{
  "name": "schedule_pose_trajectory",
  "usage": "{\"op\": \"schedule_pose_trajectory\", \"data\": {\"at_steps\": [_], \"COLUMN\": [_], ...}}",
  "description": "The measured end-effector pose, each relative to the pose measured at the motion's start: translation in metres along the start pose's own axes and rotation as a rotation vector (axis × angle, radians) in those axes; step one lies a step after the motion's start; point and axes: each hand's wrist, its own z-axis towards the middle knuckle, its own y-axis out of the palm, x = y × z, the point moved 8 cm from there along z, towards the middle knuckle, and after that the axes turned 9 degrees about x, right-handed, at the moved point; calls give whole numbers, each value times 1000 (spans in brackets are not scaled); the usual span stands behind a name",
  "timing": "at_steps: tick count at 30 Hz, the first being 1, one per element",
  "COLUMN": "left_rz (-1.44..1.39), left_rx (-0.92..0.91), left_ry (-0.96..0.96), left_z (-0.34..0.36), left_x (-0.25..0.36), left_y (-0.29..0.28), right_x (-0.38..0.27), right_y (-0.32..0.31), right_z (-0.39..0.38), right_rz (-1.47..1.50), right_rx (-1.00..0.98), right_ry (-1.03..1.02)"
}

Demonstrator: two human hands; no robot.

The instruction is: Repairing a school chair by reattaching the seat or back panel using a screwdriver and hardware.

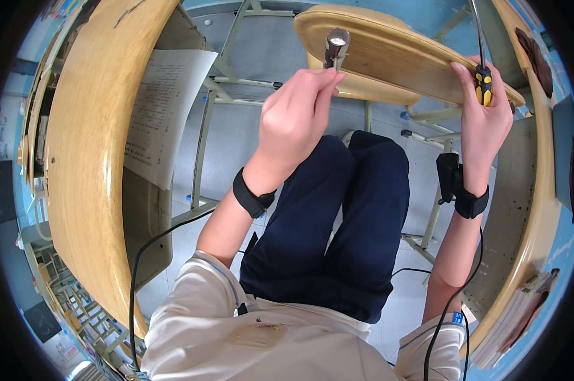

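My left hand (294, 114) is closed in a pinch round the lower end of a short metal cylinder (336, 47), dark on its side with a round shiny end facing up. The cylinder stands in front of a wooden chair board (388, 57) with a rounded edge. In my right hand (487, 120) is a screwdriver (483, 86) with a black and yellow handle, its thin shaft pointing up. The right thumb lies at the right part of the board's edge. Some fingers of both hands are hidden from view.
A wooden desk (87, 159) stands on my left, with printed paper sheets (166, 108) hanging from its compartment. Another desk (544, 190) is close on my right, with stacked books (512, 311). Metal chair legs (204, 140) stand ahead. Black cables (134, 273) run beside my arms.
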Motion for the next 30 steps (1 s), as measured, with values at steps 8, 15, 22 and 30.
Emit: {"op": "schedule_pose_trajectory", "data": {"at_steps": [8,15,22,30], "left_rz": [8,-74,-142,-27], "left_rx": [19,41,32,-81], "left_ry": [65,-63,-212,-357], "left_z": [-6,-4,5,21], "left_x": [5,-2,-20,-47], "left_y": [0,4,6,6], "right_x": [0,2,1,1], "right_y": [0,0,1,0], "right_z": [0,0,-2,1], "right_rz": [22,30,56,112], "right_rx": [-14,-2,-23,6], "right_ry": [-24,-39,22,25]}}
